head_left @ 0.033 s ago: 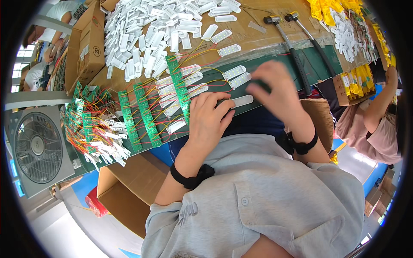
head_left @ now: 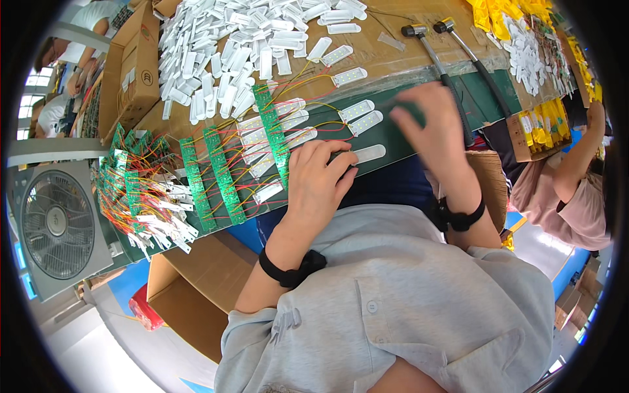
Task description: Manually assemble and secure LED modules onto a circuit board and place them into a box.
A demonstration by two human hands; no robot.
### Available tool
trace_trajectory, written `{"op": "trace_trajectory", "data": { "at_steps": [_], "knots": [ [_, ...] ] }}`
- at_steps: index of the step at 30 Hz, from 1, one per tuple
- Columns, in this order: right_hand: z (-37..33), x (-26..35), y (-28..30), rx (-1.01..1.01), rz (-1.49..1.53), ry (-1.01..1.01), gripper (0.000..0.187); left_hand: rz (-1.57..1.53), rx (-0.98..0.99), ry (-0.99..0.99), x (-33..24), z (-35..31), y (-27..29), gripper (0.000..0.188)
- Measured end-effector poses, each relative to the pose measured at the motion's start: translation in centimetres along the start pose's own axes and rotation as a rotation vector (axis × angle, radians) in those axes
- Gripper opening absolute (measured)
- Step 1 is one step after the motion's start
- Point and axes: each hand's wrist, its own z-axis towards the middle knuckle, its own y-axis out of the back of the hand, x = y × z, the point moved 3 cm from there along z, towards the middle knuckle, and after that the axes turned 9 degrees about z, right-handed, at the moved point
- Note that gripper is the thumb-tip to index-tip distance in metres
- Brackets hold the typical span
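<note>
My left hand (head_left: 320, 185) lies at the table's near edge with curled fingers, closed on the left end of a white plastic cover (head_left: 371, 153). Right beside it is a long green circuit board (head_left: 271, 134), wired in red and yellow to small white LED pieces (head_left: 365, 123). My right hand (head_left: 429, 124) hovers to the right of those pieces. It is motion-blurred, but thumb and fingers stand apart with nothing visible between them. Two more green boards (head_left: 224, 175) with wires lie to the left.
White covers (head_left: 229, 49) are heaped at the back. Two hammers (head_left: 452, 98) lie to the right. A tangle of wired boards (head_left: 141, 190) fills the left end, near a grey fan (head_left: 57, 223). An open carton (head_left: 190, 295) stands below. Another person's arm (head_left: 580, 154) is at right.
My right hand has moved a little to the right and away from the LED pieces. My left hand and the white cover have stayed in place.
</note>
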Motion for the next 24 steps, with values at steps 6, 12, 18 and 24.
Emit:
{"op": "trace_trajectory", "data": {
  "at_steps": [6, 12, 18, 24],
  "knots": [
    [0.8, -6.7, 0.9, 0.055, -0.548, -0.269, 0.032, -0.006, 0.010, 0.014, -0.1, 0.1, 0.0, 0.022],
    [2.4, -8.6, 1.1, 0.029, -0.637, -0.321, 0.038, -0.009, 0.021, 0.021, -0.2, 0.0, 0.1, 0.024],
    [1.5, -10.5, 2.3, 0.094, -0.766, -0.301, 0.024, -0.008, 0.021, 0.009, -0.3, 0.0, 0.1, 0.024],
    [-3.8, -3.7, 5.8, -0.017, -0.149, -0.273, 0.012, -0.025, 0.004, 0.004, -0.3, 0.1, 0.2, 0.023]
  ]
}}
